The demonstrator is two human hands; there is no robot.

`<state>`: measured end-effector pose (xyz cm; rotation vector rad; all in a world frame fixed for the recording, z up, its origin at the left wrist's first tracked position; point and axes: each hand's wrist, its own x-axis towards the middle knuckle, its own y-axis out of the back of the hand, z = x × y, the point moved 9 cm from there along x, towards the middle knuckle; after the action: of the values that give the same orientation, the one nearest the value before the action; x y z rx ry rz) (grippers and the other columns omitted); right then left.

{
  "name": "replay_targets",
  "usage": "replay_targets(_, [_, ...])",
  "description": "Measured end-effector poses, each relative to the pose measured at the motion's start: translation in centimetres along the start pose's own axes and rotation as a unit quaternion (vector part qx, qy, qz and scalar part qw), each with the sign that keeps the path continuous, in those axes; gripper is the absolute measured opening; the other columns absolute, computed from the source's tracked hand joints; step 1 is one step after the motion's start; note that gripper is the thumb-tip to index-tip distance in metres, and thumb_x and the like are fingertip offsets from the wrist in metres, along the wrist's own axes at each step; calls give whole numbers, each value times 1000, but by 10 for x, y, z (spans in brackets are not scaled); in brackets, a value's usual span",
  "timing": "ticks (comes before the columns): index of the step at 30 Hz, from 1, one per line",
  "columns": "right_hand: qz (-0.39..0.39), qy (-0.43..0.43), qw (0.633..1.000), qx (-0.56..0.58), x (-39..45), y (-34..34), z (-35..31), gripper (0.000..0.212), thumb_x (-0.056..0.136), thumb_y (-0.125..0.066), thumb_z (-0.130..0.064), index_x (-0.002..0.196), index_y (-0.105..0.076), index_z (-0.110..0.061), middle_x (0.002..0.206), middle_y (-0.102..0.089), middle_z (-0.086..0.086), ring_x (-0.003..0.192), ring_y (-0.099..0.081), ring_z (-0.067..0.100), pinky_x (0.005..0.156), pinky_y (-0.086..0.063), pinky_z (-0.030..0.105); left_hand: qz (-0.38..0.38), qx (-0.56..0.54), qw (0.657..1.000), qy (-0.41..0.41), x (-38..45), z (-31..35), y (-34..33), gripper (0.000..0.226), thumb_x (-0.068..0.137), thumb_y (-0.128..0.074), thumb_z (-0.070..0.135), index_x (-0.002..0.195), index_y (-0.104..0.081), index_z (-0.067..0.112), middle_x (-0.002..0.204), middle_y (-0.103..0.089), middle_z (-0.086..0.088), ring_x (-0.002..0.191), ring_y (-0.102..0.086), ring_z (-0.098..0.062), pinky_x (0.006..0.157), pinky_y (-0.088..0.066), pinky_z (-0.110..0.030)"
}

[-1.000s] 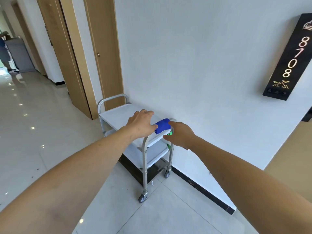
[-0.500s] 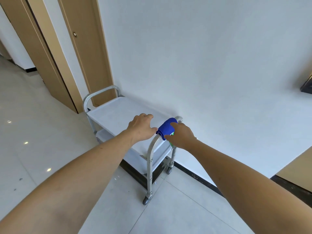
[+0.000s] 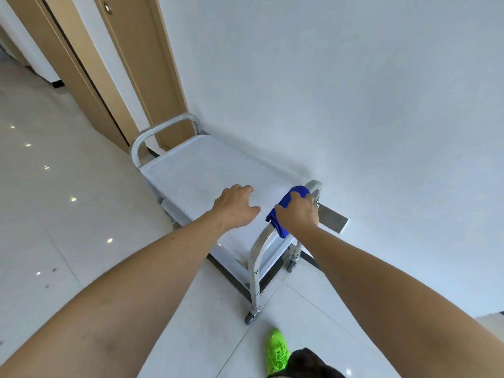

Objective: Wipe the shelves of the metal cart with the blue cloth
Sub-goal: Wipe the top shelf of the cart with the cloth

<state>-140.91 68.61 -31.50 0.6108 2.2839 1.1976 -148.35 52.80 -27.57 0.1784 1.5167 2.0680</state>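
Crumpled blue cloth (image 3: 286, 211), tubular metal cart (image 3: 256, 257)

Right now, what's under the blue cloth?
The blue cloth drapes over the cart's near handle bar; the right hand grips it there. The bar beneath is covered.

Blue cloth (image 3: 286, 211), silver-grey cart (image 3: 191, 170), neon-green shoe (image 3: 276, 350), seemingly tan door (image 3: 152, 77).

**Cart handle, cloth in right hand**

Right hand (image 3: 298, 214) grips blue cloth (image 3: 283, 211) draped over near handle (image 3: 261, 241) of metal cart (image 3: 196, 170). Left hand (image 3: 236, 207), fingers loosely curled, hovers over top shelf. Cart beside white wall (image 3: 354, 91). Green shoe (image 3: 276, 350) on tiled floor (image 3: 54, 214).
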Motion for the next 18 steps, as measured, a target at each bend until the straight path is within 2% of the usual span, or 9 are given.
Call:
replay_targets(4, [-2,-55,998,11,37,-26,10,49,96,-59,-38,138,-41,-18,159,-14,22,133,-35,45,101,-43,51,-42,17,999,15,38,-5,-24,65,93,-56,44,148,-35,18,149,-40,-8,135,-38,-29,107,-40,-44])
replay_targets(7, [9,-73,997,10,62,-41,14,63,95,-61,-39,147,-29,-24,164,7,21,142,-22,46,104,-41,53,-53,14,998,24,66,-7,-33,64,93,-56,44,148,-35,18,148,-40,-9,135,-38,-29,106,-40,-42])
replay_targets(11, [-4,-112,994,12,83,-61,18,76,91,-66,-44,151,-22,-25,163,14,20,139,-24,47,103,-43,54,-63,10,998,18,94,-7,-45,63,92,-57,43,147,-37,19,148,-40,-8,134,-38,-29,106,-40,-43])
replay_targets(14, [-14,-137,990,15,90,-70,19,78,89,-69,-45,150,-23,-28,161,19,19,135,-27,48,99,-46,52,-74,4,997,13,114,-10,-51,63,92,-57,43,147,-38,19,148,-41,-7,135,-38,-29,107,-40,-43])
replay_targets(18, [-11,-173,985,6,95,-72,17,75,81,-74,-24,141,-28,-25,158,17,19,127,-33,45,86,-50,45,-98,9,995,-8,143,-14,-59,61,91,-58,40,145,-39,19,145,-43,-7,133,-39,-29,105,-40,-42])
